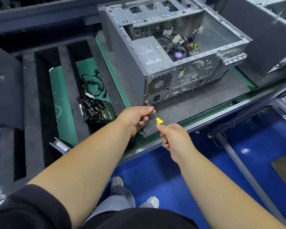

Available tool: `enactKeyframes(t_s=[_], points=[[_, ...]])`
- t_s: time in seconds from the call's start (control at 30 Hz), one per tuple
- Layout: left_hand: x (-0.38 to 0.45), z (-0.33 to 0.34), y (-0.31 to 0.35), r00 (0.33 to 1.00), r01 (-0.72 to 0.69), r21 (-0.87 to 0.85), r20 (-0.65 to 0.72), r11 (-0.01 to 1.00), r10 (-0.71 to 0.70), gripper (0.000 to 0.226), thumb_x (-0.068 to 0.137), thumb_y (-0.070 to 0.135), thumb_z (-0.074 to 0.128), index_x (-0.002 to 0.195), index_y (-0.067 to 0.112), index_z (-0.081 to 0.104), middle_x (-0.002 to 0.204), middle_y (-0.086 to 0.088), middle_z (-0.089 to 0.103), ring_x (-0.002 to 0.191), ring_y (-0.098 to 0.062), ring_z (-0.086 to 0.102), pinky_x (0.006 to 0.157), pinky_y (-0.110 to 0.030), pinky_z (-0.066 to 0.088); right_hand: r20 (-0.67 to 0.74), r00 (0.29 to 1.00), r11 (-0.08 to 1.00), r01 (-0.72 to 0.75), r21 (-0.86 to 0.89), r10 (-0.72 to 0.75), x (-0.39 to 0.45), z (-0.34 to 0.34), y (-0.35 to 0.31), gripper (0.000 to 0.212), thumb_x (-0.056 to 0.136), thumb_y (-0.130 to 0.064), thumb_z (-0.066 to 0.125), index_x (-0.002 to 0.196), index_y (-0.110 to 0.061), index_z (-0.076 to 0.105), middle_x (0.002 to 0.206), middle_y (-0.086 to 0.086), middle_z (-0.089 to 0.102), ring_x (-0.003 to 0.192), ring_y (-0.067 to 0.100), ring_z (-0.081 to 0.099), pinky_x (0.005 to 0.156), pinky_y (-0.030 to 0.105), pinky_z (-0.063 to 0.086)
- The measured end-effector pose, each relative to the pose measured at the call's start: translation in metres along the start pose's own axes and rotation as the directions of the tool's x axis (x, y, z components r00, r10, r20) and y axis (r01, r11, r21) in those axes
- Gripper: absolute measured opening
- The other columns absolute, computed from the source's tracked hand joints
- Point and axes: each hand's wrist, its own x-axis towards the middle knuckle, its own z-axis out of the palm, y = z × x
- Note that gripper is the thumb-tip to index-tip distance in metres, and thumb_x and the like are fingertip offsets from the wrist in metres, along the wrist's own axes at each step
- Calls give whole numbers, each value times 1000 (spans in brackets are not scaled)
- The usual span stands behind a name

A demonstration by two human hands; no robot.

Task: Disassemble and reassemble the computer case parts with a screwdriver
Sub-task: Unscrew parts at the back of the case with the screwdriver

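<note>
A grey computer case [127, 66] lies on its side on a dark mat, open side up, with the power supply, a fan and cables showing inside. My right hand [173, 138] grips the yellow handle of a screwdriver [159, 120]. The screwdriver's metal shaft runs up and left to a screw [146, 101] at the lower corner of the case's back panel. My left hand [136, 119] pinches the shaft just below the tip, close to the case corner.
A black foam tray [30, 100] with long slots stands to the left; one slot holds a black cable [92, 85] and a drive [95, 111]. A small bracket [60, 145] lies at the tray's front. The bench edge runs below my hands, with blue floor beneath. Another panel [261, 38] lies at right.
</note>
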Motion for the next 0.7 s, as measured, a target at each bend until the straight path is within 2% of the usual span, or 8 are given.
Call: enactKeyframes(t_s=[0.1, 0.2, 0.37, 0.5, 0.6, 0.7], points=[[1, 1, 0, 1000, -6, 3, -25, 1000, 6, 3, 86, 14, 73, 88, 11, 73, 82, 2, 74, 45, -2, 48, 35, -12, 31, -57, 998, 998, -14, -57, 11, 3, -1, -2, 28, 94, -39, 66, 84, -13, 62, 71, -1, 64, 48, 10, 42, 42, 21, 33], [1, 0, 0, 1000, 3, 1, -9, 1000, -3, 7, 88, 17, 72, 92, 12, 72, 85, 2, 76, 48, -1, 55, 36, -12, 34, -80, 994, 995, -75, -73, 69, 6, 1, -6, 34, 97, -43, 58, 83, -14, 68, 61, -7, 70, 39, 6, 40, 40, 20, 33], [-2, -4, 4, 997, 47, -24, 62, 999, -45, 9, 92, 14, 66, 97, 12, 72, 93, 1, 77, 51, -1, 61, 37, -10, 37, -65, 989, 989, -135, -53, 131, 11, 3, -5, 45, 101, -45, 50, 82, -10, 71, 64, -2, 73, 39, 6, 39, 36, 18, 32], [-3, -1, 6, 999, 38, -16, 35, 999, -38, 8, 91, 10, 67, 95, 12, 73, 86, 2, 77, 46, 0, 54, 35, -10, 34, -43, 990, 990, -137, -41, 136, 11, 2, -5, 45, 101, -46, 49, 84, -10, 71, 65, 0, 73, 41, 7, 39, 38, 19, 33], [-2, 2, 3, 1000, 20, -10, -4, 1000, -20, 5, 89, 10, 70, 91, 12, 73, 81, 3, 76, 43, -1, 49, 34, -11, 31, -55, 998, 994, -7, -112, 1, 6, -1, -2, 38, 94, -49, 61, 89, -11, 64, 75, 2, 65, 52, 12, 44, 48, 25, 38], [-1, 3, 1, 1000, 2, -9, -28, 1000, -2, 3, 87, 11, 72, 86, 12, 74, 80, 2, 75, 43, -2, 46, 33, -12, 29, -111, 983, 968, 121, -218, -148, 0, -4, 1, 32, 91, -43, 67, 83, -13, 62, 76, 2, 63, 57, 15, 50, 56, 31, 42]])
